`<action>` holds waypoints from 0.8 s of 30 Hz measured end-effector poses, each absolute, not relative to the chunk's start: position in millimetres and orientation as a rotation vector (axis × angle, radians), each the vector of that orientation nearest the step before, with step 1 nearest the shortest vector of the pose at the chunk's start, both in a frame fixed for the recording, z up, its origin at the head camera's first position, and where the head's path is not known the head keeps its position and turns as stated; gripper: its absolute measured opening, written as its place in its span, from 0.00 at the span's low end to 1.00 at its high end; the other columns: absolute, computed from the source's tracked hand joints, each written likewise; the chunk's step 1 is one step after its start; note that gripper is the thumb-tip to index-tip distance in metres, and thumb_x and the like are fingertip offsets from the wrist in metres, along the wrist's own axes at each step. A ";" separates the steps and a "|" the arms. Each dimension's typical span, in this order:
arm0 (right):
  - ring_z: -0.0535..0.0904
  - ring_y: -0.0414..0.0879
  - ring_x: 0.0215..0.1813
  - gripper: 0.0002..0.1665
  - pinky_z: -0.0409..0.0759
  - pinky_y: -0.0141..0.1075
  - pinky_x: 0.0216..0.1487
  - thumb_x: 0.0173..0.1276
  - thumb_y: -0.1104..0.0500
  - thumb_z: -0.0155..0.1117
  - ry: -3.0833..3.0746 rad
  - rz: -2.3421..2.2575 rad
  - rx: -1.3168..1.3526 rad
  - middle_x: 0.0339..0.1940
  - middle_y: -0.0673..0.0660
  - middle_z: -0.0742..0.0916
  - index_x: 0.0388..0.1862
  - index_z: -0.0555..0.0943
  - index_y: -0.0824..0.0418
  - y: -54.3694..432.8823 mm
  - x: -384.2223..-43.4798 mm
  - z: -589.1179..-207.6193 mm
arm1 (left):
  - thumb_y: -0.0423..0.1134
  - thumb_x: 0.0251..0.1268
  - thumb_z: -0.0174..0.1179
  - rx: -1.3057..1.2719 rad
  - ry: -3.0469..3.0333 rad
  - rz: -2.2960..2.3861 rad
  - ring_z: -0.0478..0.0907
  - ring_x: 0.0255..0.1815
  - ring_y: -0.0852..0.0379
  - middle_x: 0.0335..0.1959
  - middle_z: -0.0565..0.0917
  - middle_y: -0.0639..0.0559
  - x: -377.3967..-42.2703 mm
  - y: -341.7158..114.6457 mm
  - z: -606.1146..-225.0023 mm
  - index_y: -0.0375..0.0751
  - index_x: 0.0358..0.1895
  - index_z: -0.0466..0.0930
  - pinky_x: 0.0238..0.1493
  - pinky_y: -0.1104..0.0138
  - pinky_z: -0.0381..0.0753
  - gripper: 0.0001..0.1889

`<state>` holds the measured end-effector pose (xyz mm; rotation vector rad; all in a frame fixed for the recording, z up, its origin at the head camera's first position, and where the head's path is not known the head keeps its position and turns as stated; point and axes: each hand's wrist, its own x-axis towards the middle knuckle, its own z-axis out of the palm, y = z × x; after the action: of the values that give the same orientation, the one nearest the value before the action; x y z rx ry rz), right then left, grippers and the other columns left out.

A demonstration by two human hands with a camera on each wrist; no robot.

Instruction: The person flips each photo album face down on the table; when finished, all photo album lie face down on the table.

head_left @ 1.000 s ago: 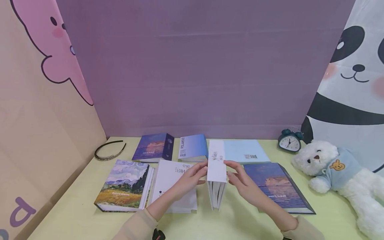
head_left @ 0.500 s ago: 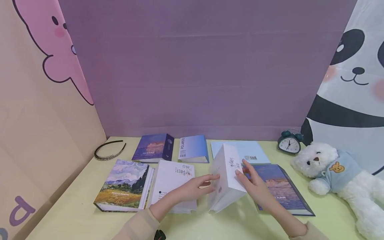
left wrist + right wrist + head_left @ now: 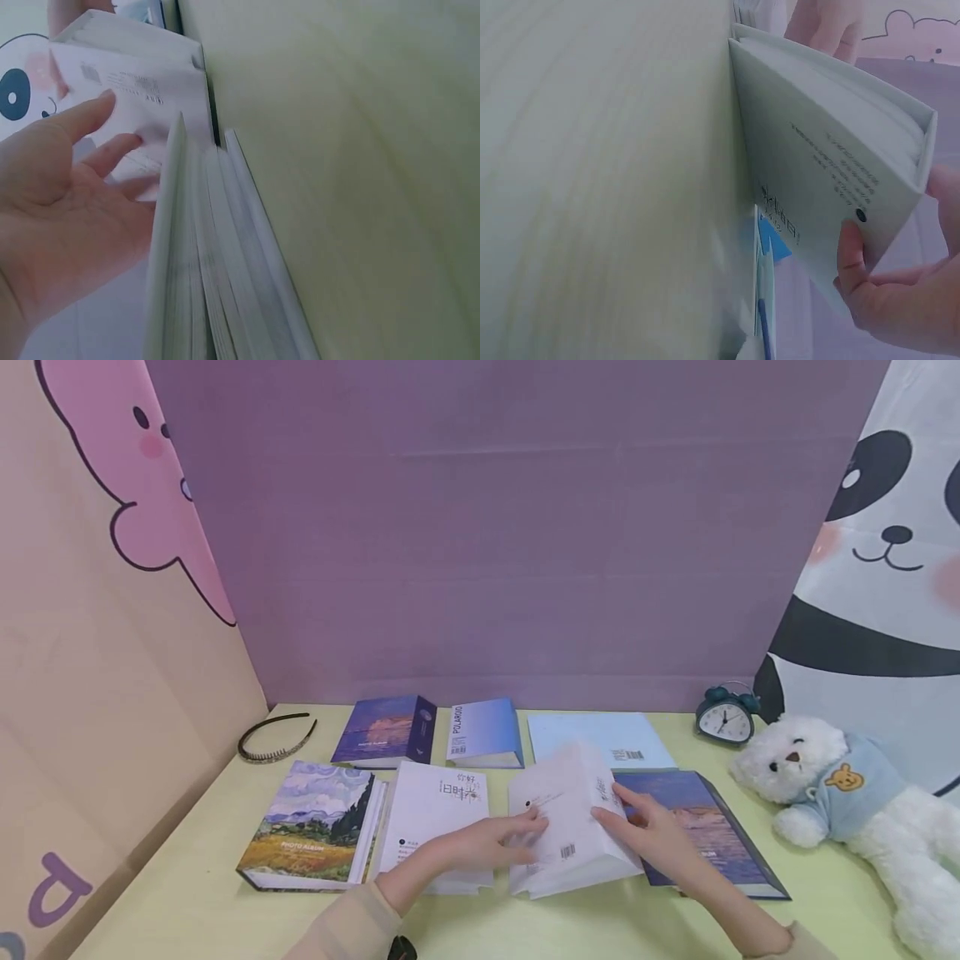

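White album (image 3: 566, 827): pages (image 3: 840, 94) inside, far from tabletop's (image 3: 187, 860) back edge
Your right fingers (image 3: 851, 251): clamped on it
Your left fingers (image 3: 94, 116): apart

Alarm clock (image 3: 725, 720) beside white teddy (image 3: 866, 802)

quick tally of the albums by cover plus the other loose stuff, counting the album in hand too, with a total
White albums: 2
Sea-cliff photo albums: 2
Wheat-field photo album: 1
Blue-gradient album: 1
Pale blue album: 1
Headband: 1
Alarm clock: 1
Plush bear: 1
Total: 10
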<state>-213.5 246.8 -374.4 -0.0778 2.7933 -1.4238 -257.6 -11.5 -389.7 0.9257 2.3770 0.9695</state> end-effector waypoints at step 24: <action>0.80 0.56 0.52 0.35 0.82 0.40 0.42 0.71 0.48 0.53 2.789 -1.268 -0.151 0.61 0.72 0.75 0.67 0.64 0.73 258.5 -215.0 -392.6 | 0.45 0.65 0.57 0.859 2.509 0.915 0.63 0.70 0.48 0.72 0.62 0.48 -252.4 -10.8 -389.6 0.52 0.58 0.77 0.69 0.57 0.63 0.18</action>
<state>-215.0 258.5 -392.6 -0.1512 2.7893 -1.2678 -252.4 -10.8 -389.6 0.8587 2.5086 0.9148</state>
